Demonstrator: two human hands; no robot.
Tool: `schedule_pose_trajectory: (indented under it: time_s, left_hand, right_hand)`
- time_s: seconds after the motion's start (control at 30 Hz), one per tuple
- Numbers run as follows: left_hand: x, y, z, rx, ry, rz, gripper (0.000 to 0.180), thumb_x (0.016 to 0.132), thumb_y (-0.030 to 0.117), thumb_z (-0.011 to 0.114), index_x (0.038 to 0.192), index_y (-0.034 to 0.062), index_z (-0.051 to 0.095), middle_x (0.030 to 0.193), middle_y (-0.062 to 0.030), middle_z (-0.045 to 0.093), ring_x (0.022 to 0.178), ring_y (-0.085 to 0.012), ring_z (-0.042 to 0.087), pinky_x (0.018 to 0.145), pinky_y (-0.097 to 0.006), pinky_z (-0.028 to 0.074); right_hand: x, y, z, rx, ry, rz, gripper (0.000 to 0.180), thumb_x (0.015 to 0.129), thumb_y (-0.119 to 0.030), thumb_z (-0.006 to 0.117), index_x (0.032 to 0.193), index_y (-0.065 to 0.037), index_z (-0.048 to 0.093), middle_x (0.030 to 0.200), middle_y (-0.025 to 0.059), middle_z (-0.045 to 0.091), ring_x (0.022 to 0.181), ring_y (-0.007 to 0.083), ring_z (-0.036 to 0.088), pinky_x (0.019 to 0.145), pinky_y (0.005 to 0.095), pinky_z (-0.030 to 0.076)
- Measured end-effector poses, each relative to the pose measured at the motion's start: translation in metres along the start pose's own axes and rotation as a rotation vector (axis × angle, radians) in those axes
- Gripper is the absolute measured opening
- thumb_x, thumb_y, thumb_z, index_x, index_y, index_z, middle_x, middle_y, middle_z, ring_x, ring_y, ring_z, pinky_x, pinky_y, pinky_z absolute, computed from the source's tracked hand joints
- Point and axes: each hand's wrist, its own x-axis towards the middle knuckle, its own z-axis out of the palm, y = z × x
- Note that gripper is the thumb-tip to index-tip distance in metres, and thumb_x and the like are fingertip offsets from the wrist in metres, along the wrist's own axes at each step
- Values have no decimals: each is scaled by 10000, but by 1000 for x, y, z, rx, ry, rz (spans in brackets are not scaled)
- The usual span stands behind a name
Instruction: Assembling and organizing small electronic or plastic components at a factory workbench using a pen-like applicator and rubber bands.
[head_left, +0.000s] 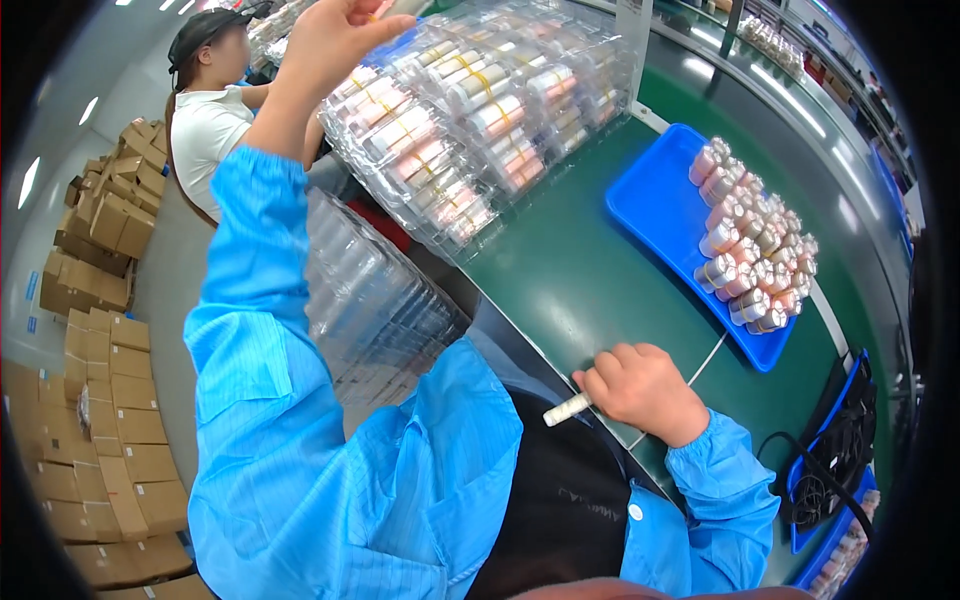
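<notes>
My right hand [640, 390] is closed in a fist around a short, whitish, rod-like stick [567, 410]. One end of the stick pokes out toward my body, near the table's front edge. My left hand [340, 40] is raised at the top, over a stack of clear plastic trays [470, 110]. Its thumb is spread from the fingers, which the picture's upper edge partly cuts off. The trays hold many small pale and pink cylinders, some bound with yellow bands. To the right of them, a blue tray [650, 200] carries a cluster of similar small cylinders [755, 240].
The green table [550, 290] bears the trays. Empty-looking clear trays [370, 290] are stacked below its left edge. At far right lie a black bag with cables [840, 450] and more cylinders [845, 555]. A seated person [215, 120] is at upper left; cardboard boxes [120, 400] line the left side.
</notes>
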Motion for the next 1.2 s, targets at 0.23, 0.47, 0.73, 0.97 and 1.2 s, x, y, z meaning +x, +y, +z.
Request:
schedule_pose_trajectory:
  time_s: [0.23, 0.47, 0.73, 0.97, 1.2]
  left_hand:
    - [69, -128, 34, 243, -207, -101, 399, 764, 295, 817, 1051, 34, 727, 859, -138, 736, 770, -219, 694, 672, -380, 537]
    - [56, -126, 34, 213, -390, -90, 319, 856, 298, 742, 1023, 27, 755, 907, -155, 754, 820, -241, 706, 747, -388, 546]
    - [-52, 56, 28, 99, -56, 240, 149, 944, 137, 678, 1013, 23, 745, 948, -79, 744, 805, -155, 678, 702, -293, 520]
    - [-116, 158, 208, -472, -258, 523, 233, 862, 168, 751, 1055, 48, 696, 1010, -107, 687, 933, -319, 664, 787, -404, 541]
    - [-133, 164, 288, -460, -531, 374, 475, 789, 268, 830, 1181, 51, 674, 1050, -122, 674, 966, -318, 660, 835, -397, 538]
  right_hand:
    - [4, 1, 0, 11, 5, 22, 365, 836, -207, 751, 644, -121, 452, 625, 24, 405, 573, 178, 515, 475, 327, 404]
    - [1, 0, -1, 15, -2, 28, 369, 838, -204, 752, 642, -126, 449, 624, 23, 400, 567, 173, 509, 471, 328, 400]
    - [-4, 14, 1, -17, 106, 93, 308, 848, -220, 740, 672, -127, 505, 632, 13, 441, 552, 178, 507, 455, 329, 374]
    - [-10, 28, -3, 153, 250, 208, 373, 847, -273, 743, 640, -101, 484, 603, 36, 478, 500, 214, 537, 420, 378, 414]
    - [-13, 21, -3, 168, 130, 200, 394, 861, -311, 734, 632, -91, 500, 603, 44, 517, 499, 225, 563, 423, 383, 448]
